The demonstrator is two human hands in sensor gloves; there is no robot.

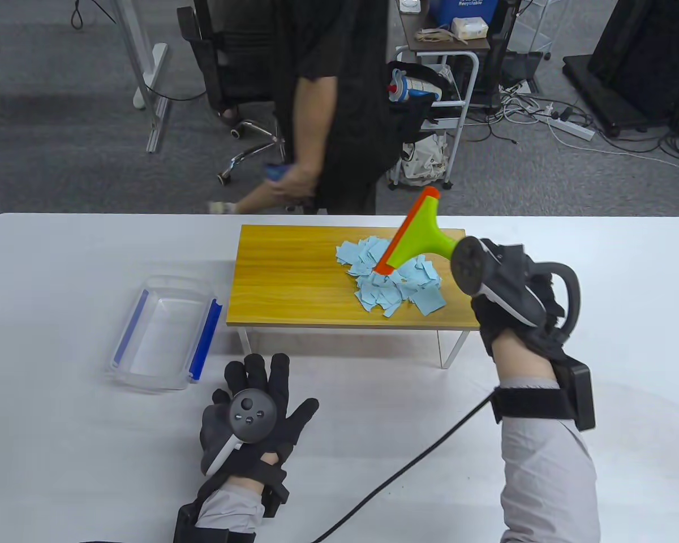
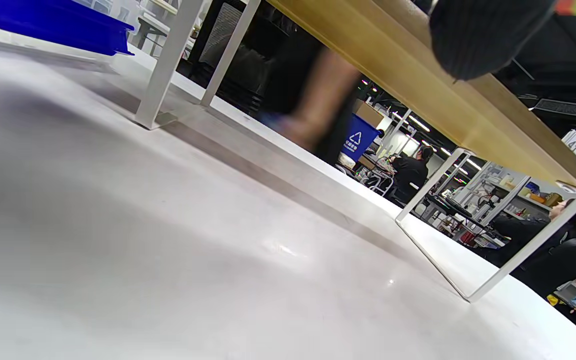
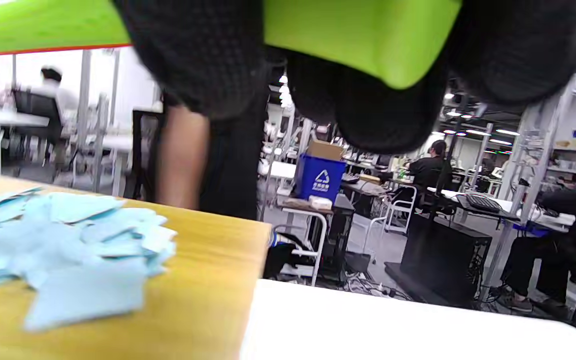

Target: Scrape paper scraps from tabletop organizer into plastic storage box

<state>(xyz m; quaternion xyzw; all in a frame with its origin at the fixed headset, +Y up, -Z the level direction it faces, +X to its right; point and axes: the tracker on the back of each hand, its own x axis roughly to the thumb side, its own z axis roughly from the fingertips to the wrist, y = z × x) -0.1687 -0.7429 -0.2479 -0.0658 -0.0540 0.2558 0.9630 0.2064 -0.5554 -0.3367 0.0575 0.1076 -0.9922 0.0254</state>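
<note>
A wooden tabletop organizer (image 1: 294,283) on white legs stands on the white table. A pile of light-blue paper scraps (image 1: 393,280) lies on its right half, also in the right wrist view (image 3: 63,245). My right hand (image 1: 509,288) grips the green handle of a green and orange scraper (image 1: 416,237), blade held tilted over the scraps; the handle shows in the right wrist view (image 3: 358,35). A clear plastic storage box (image 1: 164,334) with blue clips sits left of the organizer. My left hand (image 1: 254,407) rests flat on the table, fingers spread, empty.
A person in black (image 1: 334,107) walks past the table's far edge. A cable (image 1: 407,464) runs from my right wrist across the table. The organizer's legs (image 2: 168,65) stand close ahead of my left hand.
</note>
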